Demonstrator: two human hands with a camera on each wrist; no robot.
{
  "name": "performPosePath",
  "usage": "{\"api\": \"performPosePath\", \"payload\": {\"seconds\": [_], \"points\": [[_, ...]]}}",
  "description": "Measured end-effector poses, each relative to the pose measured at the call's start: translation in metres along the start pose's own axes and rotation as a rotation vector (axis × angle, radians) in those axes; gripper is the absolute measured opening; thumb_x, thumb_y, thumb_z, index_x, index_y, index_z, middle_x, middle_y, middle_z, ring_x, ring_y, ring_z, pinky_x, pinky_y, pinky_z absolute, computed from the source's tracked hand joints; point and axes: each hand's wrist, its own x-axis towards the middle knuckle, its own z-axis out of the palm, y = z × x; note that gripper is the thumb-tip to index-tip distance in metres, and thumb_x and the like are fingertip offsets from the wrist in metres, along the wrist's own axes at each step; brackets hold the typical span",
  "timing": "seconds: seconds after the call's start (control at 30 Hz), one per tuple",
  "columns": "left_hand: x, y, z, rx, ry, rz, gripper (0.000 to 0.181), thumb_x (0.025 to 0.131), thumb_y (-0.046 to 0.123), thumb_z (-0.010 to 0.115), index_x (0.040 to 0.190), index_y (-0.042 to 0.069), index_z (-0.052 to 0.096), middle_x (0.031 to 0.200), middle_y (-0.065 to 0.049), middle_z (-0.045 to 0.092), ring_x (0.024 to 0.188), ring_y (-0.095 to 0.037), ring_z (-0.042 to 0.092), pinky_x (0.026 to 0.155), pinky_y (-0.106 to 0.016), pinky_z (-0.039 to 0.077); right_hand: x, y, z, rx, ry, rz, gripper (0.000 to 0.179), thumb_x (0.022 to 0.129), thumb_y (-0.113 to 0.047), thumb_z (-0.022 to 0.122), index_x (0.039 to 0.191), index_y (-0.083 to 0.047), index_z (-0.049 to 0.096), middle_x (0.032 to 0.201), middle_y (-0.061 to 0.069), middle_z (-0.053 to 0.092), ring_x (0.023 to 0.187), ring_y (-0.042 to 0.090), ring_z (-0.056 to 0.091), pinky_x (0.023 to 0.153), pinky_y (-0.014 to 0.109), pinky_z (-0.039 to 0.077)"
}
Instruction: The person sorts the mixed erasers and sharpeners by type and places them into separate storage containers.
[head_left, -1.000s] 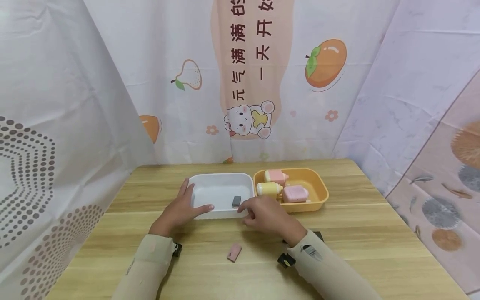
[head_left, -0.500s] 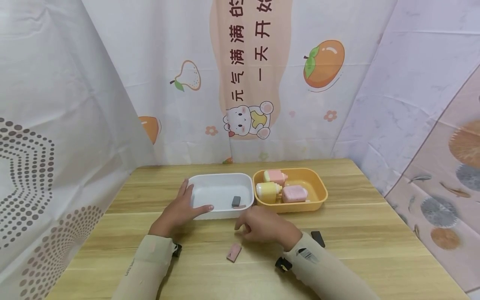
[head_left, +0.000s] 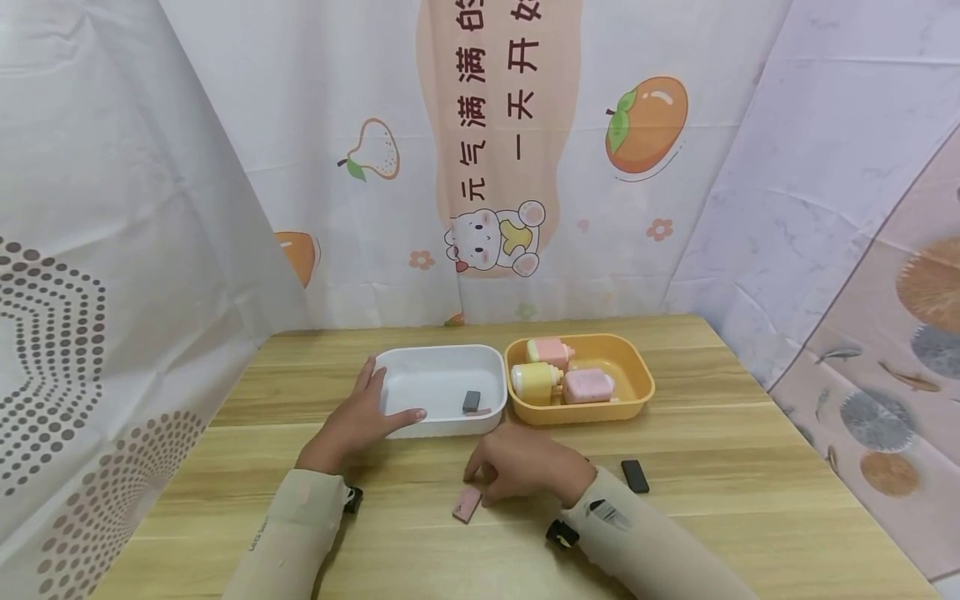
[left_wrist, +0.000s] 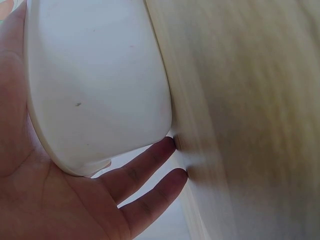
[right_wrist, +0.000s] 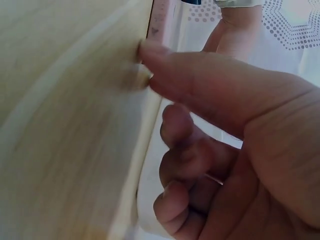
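My left hand (head_left: 358,421) rests against the left end of a white tray (head_left: 442,427). Its thumb lies along the front wall and the fingers are spread at the end; in the left wrist view, fingertips reach the tray's bottom corner. Inside the tray lie a small grey block (head_left: 471,402) and a thin pinkish piece (head_left: 478,412). A small flat pink block (head_left: 467,504) with a dark mark lies on the table. My right hand (head_left: 517,462) is over its upper end, index fingertip and thumb parted. The other fingers curl inward in the right wrist view.
An orange tray (head_left: 637,406) stands right beside the white one, holding several bottle-shaped things: a yellow one (head_left: 534,383) and two pink ones. A flat black block (head_left: 634,476) lies beyond my right wrist. Printed curtains (head_left: 337,283) hang behind the table and at both sides.
My right hand has drawn back from the white tray's front right corner down to the pink block. The thin pinkish piece in the tray has come into sight. The left hand stays put.
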Motion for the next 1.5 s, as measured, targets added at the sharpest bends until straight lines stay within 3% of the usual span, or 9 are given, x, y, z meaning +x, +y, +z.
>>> {"api": "performPosePath", "payload": {"seconds": [0.3, 0.53, 1.03, 1.5], "points": [[-0.001, 0.002, -0.001, 0.002, -0.004, -0.007, 0.131, 0.08, 0.085, 0.062, 0.166, 0.002, 0.008, 0.174, -0.014, -0.012, 0.151, -0.049, 0.032, 0.112, -0.067, 0.039, 0.004, 0.011, 0.007, 0.113, -0.017, -0.082, 0.029, 0.081, -0.017, 0.089, 0.106, -0.029, 0.083, 0.076, -0.024, 0.068, 0.063, -0.006, 0.052, 0.057, 0.016, 0.047], [-0.001, 0.003, -0.001, 0.003, 0.0, -0.004, 0.131, 0.08, 0.084, 0.063, 0.166, 0.002, 0.008, 0.174, -0.016, -0.01, 0.15, -0.049, 0.033, 0.111, -0.067, 0.04, 0.006, 0.015, 0.01, 0.184, -0.021, -0.078, 0.026, 0.081, -0.016, 0.089, 0.104, -0.028, 0.084, 0.073, -0.023, 0.068, 0.061, -0.006, 0.051, 0.054, 0.015, 0.043], [0.001, 0.003, -0.001, -0.001, -0.012, -0.017, 0.131, 0.08, 0.084, 0.063, 0.166, 0.002, 0.008, 0.174, -0.016, -0.011, 0.151, -0.049, 0.031, 0.112, -0.068, 0.039, 0.005, 0.009, 0.007, 0.146, -0.013, -0.039, 0.023, 0.08, -0.016, 0.091, 0.098, -0.028, 0.085, 0.076, -0.024, 0.07, 0.065, -0.006, 0.052, 0.057, 0.015, 0.045], [0.001, 0.001, 0.0, 0.001, -0.008, -0.007, 0.131, 0.08, 0.084, 0.062, 0.165, 0.001, 0.008, 0.174, -0.016, -0.011, 0.152, -0.049, 0.03, 0.112, -0.067, 0.039, 0.007, 0.007, 0.008, 0.144, 0.033, -0.084, 0.02, 0.078, -0.023, 0.092, 0.096, -0.029, 0.085, 0.078, -0.027, 0.071, 0.065, -0.008, 0.049, 0.055, 0.014, 0.042]]}}
